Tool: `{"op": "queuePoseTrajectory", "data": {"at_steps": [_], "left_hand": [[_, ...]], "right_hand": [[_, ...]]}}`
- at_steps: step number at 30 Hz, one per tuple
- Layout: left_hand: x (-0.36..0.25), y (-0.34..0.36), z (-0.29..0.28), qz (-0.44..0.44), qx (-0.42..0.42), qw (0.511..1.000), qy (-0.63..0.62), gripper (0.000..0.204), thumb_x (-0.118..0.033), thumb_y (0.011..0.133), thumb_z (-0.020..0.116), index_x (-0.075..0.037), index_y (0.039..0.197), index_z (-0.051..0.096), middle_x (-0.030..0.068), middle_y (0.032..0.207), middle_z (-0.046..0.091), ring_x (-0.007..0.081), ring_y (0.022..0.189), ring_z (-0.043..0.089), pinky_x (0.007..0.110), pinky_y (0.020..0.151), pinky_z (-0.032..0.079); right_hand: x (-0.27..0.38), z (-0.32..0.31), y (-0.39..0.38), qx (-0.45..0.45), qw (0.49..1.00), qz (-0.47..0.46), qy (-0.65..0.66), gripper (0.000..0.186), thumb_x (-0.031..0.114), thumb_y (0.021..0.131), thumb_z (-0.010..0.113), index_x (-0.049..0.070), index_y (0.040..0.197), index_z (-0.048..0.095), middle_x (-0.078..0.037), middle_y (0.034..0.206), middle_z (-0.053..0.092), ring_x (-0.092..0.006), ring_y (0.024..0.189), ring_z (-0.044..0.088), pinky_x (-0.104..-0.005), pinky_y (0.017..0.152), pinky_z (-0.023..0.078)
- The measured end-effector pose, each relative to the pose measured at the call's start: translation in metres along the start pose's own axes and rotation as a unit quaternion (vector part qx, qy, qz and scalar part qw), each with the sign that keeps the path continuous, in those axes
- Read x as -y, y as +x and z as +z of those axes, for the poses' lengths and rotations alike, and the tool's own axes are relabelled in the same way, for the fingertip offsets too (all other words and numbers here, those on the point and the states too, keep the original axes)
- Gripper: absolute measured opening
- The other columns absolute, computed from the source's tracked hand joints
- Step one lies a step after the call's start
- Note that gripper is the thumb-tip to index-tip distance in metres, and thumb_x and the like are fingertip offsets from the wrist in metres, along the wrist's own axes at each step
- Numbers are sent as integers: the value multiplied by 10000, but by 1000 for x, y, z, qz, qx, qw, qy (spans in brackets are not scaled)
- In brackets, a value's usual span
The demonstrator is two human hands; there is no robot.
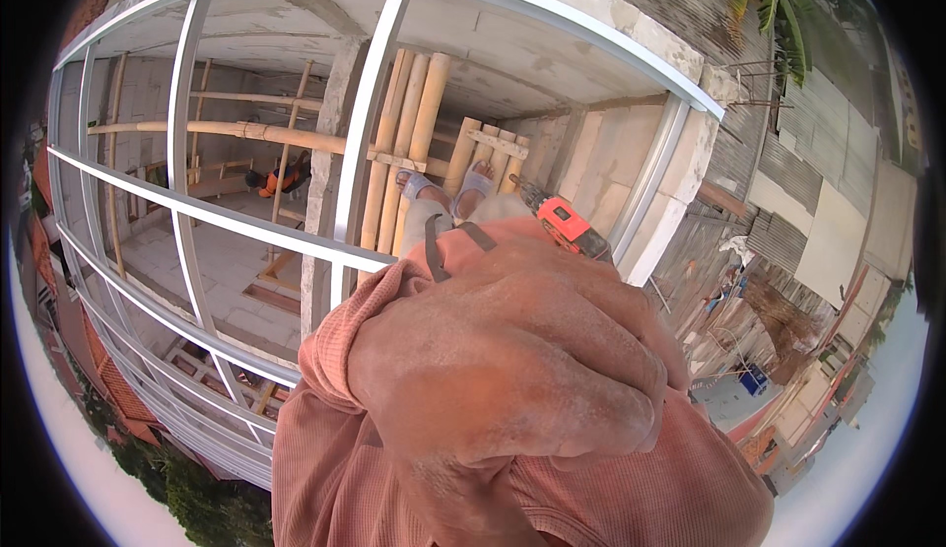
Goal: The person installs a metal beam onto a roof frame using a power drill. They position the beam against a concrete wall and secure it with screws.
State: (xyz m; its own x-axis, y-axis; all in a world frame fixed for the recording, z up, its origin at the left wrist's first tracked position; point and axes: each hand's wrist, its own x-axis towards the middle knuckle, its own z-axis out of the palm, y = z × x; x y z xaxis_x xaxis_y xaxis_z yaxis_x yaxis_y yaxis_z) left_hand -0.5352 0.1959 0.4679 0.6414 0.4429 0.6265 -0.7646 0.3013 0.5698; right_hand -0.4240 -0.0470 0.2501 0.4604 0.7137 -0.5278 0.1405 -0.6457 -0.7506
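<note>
My left hand (503,350) fills the middle of the view, large and close, its dusty back turned up. Its fingers are curled tight toward the right, and whatever lies inside them is hidden. A salmon-pink sleeve (340,335) is bunched at the wrist. Just beyond the knuckles, a red and black cordless drill (567,227) shows with its front end toward the upper left. Its handle is out of sight behind the hand. A strip of skin (675,355) past the curled fingers may belong to my right hand, whose fingers are hidden.
My sandalled feet (473,187) stand on bamboo poles (419,113) high above a floor. A light metal frame (227,210) spans the left and far side. Below, a person in orange (281,180) is near bamboo scaffolding. Block wall (680,192) and corrugated roofs (788,172) lie right.
</note>
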Motion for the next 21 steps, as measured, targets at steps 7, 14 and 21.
{"op": "queuePoseTrajectory", "data": {"at_steps": [7, 14, 21], "left_hand": [[-2, 11, -7, -111, 81, 990, 40, 566, -430, 1019, 523, 6, 678, 640, 208, 797, 694, 365, 754, 697, 416, 632, 550], [43, -102, -110, -539, -19, 607, 584, 526, -499, 1018, 507, -41, 1232, 651, 130, 1095, 695, 348, 1078, 665, 415, 952, 505], [26, -323, -222, -603, -243, 421, 632, 633, -540, 990, 506, -42, 1377, 568, 239, 1401, 544, 442, 1203, 590, 497, 1038, 460]], "right_hand": [[-23, 2, 3, 11, 1000, 11, -3, 336, 262, 841, 750, 40, 1091, 710, -108, 969, 742, -197, 877, 707, -347, 819, 544], [-25, 7, 23, 84, 996, 31, -20, 358, 288, 849, 750, 35, 1100, 715, -123, 1013, 751, -244, 948, 724, -362, 866, 545], [-38, -6, 30, 93, 995, 29, 7, 361, 279, 840, 760, 21, 1090, 720, -130, 1003, 756, -239, 940, 727, -363, 856, 547]]}}
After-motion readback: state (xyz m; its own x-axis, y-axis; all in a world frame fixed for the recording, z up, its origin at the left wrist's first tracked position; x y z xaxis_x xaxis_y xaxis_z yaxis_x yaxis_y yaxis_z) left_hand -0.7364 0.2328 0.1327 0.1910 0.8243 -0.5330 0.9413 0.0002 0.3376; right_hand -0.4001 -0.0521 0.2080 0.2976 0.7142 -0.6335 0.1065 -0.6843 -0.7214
